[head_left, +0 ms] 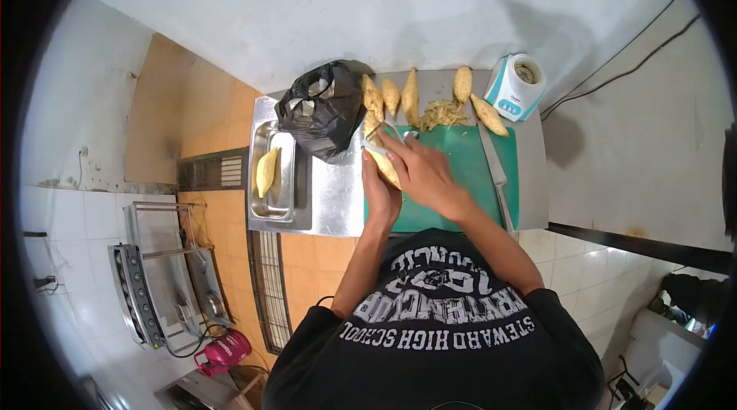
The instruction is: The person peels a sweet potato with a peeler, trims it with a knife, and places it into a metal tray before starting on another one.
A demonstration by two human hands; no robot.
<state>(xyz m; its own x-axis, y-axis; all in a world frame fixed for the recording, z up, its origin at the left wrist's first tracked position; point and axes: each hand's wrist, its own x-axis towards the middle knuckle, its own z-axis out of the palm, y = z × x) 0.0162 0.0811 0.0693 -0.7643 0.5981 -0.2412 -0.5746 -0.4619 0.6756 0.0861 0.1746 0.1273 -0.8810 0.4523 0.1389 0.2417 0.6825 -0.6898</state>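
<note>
My left hand (381,193) is wrapped round a partly peeled yellow sweet potato (387,170) above the left edge of the green cutting board (453,210). A peeler with a pale handle (390,131) is in my right hand (424,172), at the upper part of that sweet potato. Several unpeeled sweet potatoes (411,97) lie behind the board, beside a heap of peelings (444,114). A long knife (494,164) rests on the board's right side. One peeled sweet potato (267,172) lies in the metal tray (287,209) at the left.
A black plastic bag (322,122) stands on the steel counter (334,199) left of my hands. At the back right is a white and teal blender base (516,87). The wall (430,3) rises behind the counter.
</note>
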